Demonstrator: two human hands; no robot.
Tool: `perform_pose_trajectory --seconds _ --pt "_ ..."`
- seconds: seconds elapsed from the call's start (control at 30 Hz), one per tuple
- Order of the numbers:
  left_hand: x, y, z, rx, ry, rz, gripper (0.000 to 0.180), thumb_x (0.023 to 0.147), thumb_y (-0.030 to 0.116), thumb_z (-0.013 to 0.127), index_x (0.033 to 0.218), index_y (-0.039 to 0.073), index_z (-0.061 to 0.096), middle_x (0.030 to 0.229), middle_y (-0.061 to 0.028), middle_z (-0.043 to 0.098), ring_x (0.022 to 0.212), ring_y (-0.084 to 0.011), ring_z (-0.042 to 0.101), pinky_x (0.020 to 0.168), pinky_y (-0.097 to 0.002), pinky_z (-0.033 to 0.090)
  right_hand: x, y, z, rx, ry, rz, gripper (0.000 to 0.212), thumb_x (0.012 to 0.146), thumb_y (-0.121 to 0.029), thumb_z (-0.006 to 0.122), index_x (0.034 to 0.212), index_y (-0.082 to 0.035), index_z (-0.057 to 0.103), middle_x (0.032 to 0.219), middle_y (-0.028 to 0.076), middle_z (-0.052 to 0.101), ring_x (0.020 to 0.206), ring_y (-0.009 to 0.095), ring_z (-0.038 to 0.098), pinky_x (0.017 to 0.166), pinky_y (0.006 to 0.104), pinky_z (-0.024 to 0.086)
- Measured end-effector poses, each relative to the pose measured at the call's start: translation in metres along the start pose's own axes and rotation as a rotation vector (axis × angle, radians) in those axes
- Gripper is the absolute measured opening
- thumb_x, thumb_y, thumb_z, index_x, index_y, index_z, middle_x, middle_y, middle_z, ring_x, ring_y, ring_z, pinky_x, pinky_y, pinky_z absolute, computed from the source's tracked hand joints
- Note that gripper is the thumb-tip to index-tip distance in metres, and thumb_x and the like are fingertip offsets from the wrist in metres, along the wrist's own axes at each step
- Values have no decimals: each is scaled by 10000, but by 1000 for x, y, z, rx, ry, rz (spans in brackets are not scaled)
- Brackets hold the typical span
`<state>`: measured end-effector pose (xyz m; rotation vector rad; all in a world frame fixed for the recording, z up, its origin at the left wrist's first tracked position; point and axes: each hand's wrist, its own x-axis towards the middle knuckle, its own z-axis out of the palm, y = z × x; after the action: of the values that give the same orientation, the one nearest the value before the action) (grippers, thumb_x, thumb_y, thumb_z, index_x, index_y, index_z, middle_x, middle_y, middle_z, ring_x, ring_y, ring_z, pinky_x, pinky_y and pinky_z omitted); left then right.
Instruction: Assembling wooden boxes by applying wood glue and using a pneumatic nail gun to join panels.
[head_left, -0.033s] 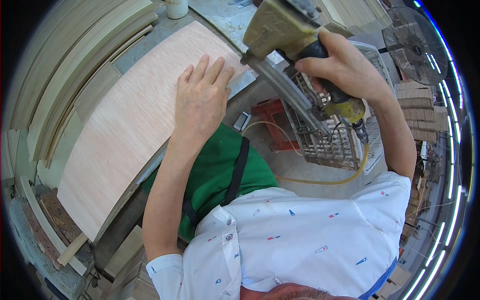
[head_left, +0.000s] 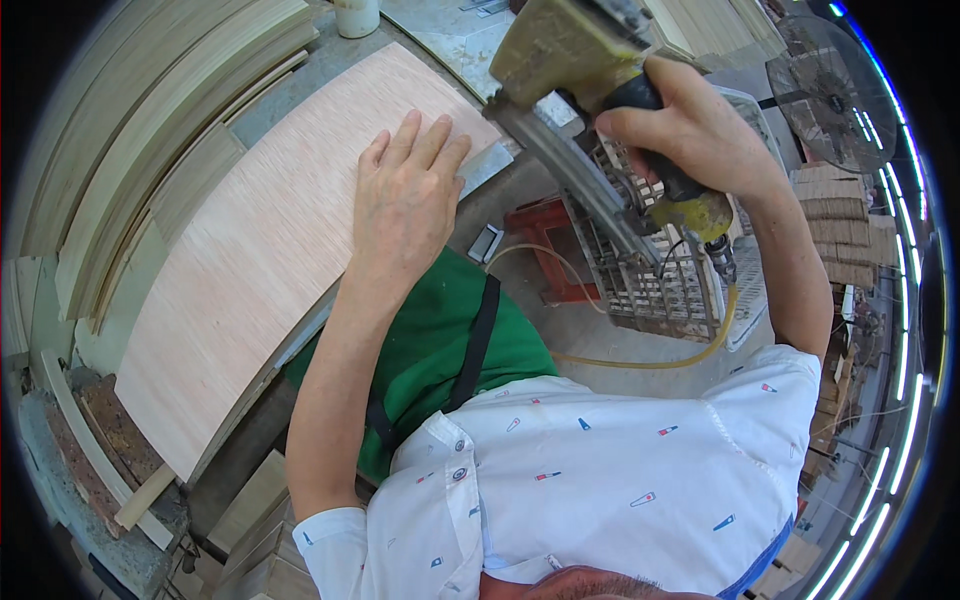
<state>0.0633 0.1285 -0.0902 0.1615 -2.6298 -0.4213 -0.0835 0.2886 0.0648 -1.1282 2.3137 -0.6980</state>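
A wide, pale plywood panel (head_left: 265,225) lies on the work table in front of me. My left hand (head_left: 405,205) rests flat on its right part, fingers stretched and slightly spread. My right hand (head_left: 690,130) is wrapped round the black grip of a yellowish pneumatic nail gun (head_left: 565,50). The gun's nose end is close to the panel's far right end; whether it touches, I cannot tell. Its long grey magazine (head_left: 580,180) slants down to the right. From the handle's end runs a yellow air hose (head_left: 690,358).
Long wood strips (head_left: 150,130) are stacked at the left. A white container (head_left: 355,18) stands beyond the panel. On the right are a plastic crate (head_left: 650,290), a red stool (head_left: 545,235) and a fan (head_left: 830,100). Stacked wooden pieces (head_left: 835,215) are farther right.
Very little differs. The nail gun with my right hand has shifted slightly up and to the right, and my left hand shows a tiny rightward shift.
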Motion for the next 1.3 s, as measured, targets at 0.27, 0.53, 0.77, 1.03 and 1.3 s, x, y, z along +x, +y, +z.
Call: perform_pose_trajectory --seconds 0.27,0.53,0.77,1.03,1.3 --pt "-1 3 2 -17 31 5 370 779 112 647 1145 97 597 1268 -87 541 1240 -290 445 1003 -451 338 43 -6 1 -26 18 -4 296 807 -204 632 916 49 525 632 48 550 504 92 558 458 221 446" --pt "-1 1 -2 -22 -4 -8 369 798 133 637 1164 102 597 1281 -78 535 1247 -286 442 1014 -441 327 61 -5 7 -73 -20 -53 297 797 -207 633 896 56 538 617 44 555 485 89 558 453 213 459" --pt "-2 0 -1 -27 9 -9 361 799 129 635 1157 102 603 1277 -75 537 1249 -280 439 1016 -440 325 62 -8 9 -84 -25 -18 292 792 -196 636 884 63 539 611 49 554 483 95 554 450 227 451" --pt "-2 0 3 -42 50 16 357 762 87 654 1117 82 609 1239 -102 550 1223 -295 453 1001 -456 336 58 -8 11 -63 -16 -43 287 793 -195 635 887 57 537 631 54 553 500 95 559 455 234 455" --pt "2 5 1 -10 5 7 402 787 146 644 1184 110 586 1295 -70 527 1247 -279 442 1013 -441 328 51 -2 2 -15 -24 1 297 789 -204 637 918 39 528 638 45 555 505 93 553 460 236 456"
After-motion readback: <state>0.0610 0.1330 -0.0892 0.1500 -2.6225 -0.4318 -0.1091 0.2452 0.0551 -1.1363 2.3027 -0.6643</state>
